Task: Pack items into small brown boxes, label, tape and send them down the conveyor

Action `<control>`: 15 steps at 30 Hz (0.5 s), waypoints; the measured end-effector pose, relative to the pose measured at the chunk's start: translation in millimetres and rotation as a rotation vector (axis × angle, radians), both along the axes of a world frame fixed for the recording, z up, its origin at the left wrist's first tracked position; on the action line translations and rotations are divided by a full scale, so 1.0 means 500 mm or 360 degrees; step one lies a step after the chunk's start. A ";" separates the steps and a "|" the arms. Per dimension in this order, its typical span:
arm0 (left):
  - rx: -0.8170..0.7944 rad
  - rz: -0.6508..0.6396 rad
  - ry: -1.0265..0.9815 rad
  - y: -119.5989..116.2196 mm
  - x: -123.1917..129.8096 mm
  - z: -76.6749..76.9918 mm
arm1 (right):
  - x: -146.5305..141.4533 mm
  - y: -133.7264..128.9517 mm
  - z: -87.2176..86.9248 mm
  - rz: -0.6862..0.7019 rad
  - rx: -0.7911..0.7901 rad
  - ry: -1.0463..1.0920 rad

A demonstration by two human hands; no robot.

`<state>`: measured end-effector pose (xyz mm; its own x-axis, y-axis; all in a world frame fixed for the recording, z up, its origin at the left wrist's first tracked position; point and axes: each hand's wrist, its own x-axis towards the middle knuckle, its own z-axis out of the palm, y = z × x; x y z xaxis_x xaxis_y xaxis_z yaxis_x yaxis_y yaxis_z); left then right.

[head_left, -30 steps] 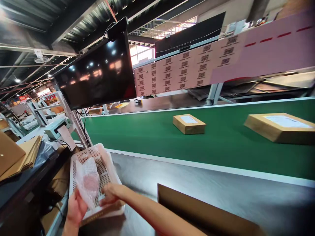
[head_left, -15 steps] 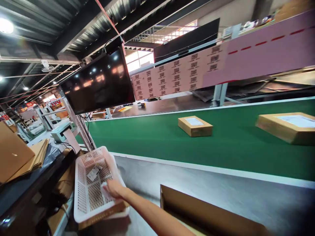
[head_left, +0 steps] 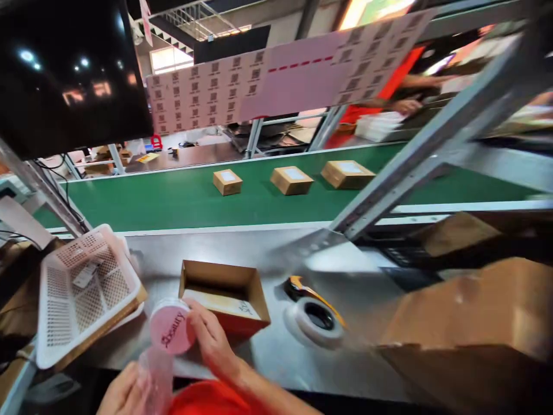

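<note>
The jar [head_left: 173, 327] was in the right hand [head_left: 213, 340], whose thumb and fingers were grasping its right side. Its round pink face, with dark lettering, was turned towards the camera. The left hand [head_left: 124, 389], at half past seven from the jar, had its fingers curled around clear wrap [head_left: 156, 374]. The wrap reached up to the jar's lower edge in the view; whether the two touched could not be told.

At two o'clock from the jar, an open box [head_left: 220, 275] stood on the metal bench [head_left: 276, 357], with a pale sheet [head_left: 233, 304] bearing dark marks inside. At three o'clock lay a roll of tape [head_left: 317, 318], with a black and orange tool [head_left: 298, 284] just beside its upper left. Both were somewhat blurred. A brown carton [head_left: 466, 311], also blurred, was farther out at three o'clock.

The white basket [head_left: 56, 288] sat tilted in the view between nine and ten o'clock, holding a small packet [head_left: 86, 274]. Beyond the bench, the green belt [head_left: 173, 202] ran across at twelve o'clock, carrying three labelled parcels [head_left: 291, 180], well apart from the jar, between one and two o'clock. A dark screen [head_left: 73, 75] hung at eleven o'clock. Far off at two o'clock, another person's hand [head_left: 406, 106] was near a white stack [head_left: 378, 125]
</note>
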<state>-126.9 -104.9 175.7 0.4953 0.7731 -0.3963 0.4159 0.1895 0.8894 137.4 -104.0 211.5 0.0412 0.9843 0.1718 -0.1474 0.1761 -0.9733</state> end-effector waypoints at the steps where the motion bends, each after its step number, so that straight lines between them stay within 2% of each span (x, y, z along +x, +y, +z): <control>1: 0.0020 0.0151 -0.0009 0.011 0.003 -0.017 | 0.014 -0.035 -0.012 -0.0097 -0.0116 0.0108; 2: 0.0023 0.0293 -0.0038 0.019 0.008 -0.029 | 0.025 -0.065 -0.026 -0.0183 -0.0241 0.0231; 4: -0.0035 0.0458 -0.0147 0.026 0.028 -0.032 | 0.040 -0.110 -0.054 -0.0234 -0.0473 0.0495; 7: -0.0117 0.0548 -0.0356 0.031 0.071 -0.008 | 0.049 -0.147 -0.096 -0.0121 -0.0672 0.0733; 10: -0.0095 0.0533 -0.0441 0.035 0.099 0.009 | 0.043 -0.160 -0.122 -0.0018 -0.0681 0.0641; 12: -0.0092 0.0461 -0.0438 0.031 0.103 0.011 | 0.035 -0.158 -0.125 0.0028 -0.0660 0.0513; 15: -0.0374 0.0324 -0.0685 0.015 0.099 0.008 | 0.023 -0.147 -0.107 0.0092 -0.0604 0.0315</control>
